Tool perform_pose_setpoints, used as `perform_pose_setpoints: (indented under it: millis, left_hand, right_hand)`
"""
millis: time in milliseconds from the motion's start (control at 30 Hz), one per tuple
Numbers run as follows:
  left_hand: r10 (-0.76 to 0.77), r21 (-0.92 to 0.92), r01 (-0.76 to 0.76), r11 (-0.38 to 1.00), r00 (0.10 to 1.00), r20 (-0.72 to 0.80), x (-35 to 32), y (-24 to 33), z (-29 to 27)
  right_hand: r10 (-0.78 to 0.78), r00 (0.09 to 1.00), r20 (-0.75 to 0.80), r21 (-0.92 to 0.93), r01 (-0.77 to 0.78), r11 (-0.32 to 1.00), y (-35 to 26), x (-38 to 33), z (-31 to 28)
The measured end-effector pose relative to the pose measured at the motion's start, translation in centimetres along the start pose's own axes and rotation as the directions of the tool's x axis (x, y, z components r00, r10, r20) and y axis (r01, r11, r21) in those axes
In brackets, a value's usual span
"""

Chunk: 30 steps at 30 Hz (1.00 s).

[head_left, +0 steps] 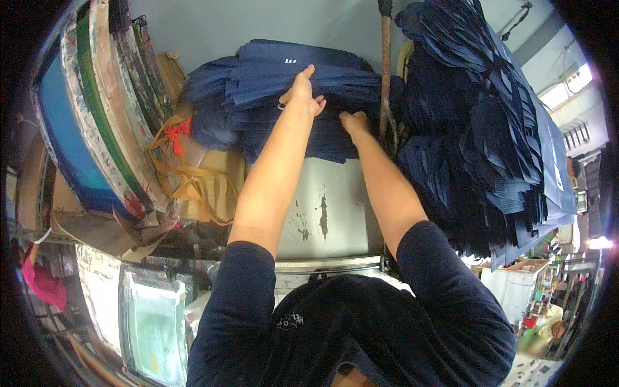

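Observation:
A pile of dark blue cloth pieces [277,74], layered and fanned at the edges, lies in front of me with a small white print on top. My left hand [302,95] rests against the pile, thumb stretched out and fingers apart from it. Just to its right, my right hand [356,122] has its fingers curled at the pile's lower right part; the cloth between them is mostly hidden. Beneath the pile, a pale metal surface [345,206] with dark scuffs shows between my forearms.
Tall bundles of similar dark blue cloth [464,129] crowd the right, beyond an upright brown rod [385,71]. Several framed panels [64,122] lean at the left, beside yellow straps [200,184] and a red tie [177,131]. Another person [535,338] is at the lower right.

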<state>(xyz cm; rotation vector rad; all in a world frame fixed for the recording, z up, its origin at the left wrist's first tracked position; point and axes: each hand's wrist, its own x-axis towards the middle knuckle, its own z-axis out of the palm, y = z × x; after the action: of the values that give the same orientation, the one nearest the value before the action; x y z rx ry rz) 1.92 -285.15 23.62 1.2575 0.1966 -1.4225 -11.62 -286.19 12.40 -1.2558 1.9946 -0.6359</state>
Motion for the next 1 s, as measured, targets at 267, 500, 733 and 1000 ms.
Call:
perform_pose_setpoints:
  millis: [267, 500, 733, 1000]
  left_hand:
    - [-0.065, -0.005, 0.066, 0.998, 0.993, 0.101, 1.6, -0.1, 1.6]
    - [0.221, -0.071, -0.210, 0.975, 0.892, 0.395, -0.6, -0.2, -5.9]
    - [0.123, -0.330, 0.006, 0.944, 0.920, 0.371, 3.3, -2.4, -11.8]
    - [0.308, -0.395, -0.105, 0.913, 0.813, 0.495, 4.4, -6.4, -7.4]
  right_hand:
    - [-0.168, 0.852, 0.496, 0.507, -0.127, 0.853, 3.9, 10.6, -3.0]
    - [-0.024, 0.837, 0.547, 0.765, -0.488, 0.420, -5.8, 9.8, -3.7]
    - [-0.017, 0.892, 0.451, 0.813, -0.403, 0.421, -9.5, 7.3, -4.4]
    - [-0.092, 0.918, 0.385, 0.920, -0.390, -0.043, -1.2, -2.2, -2.2]
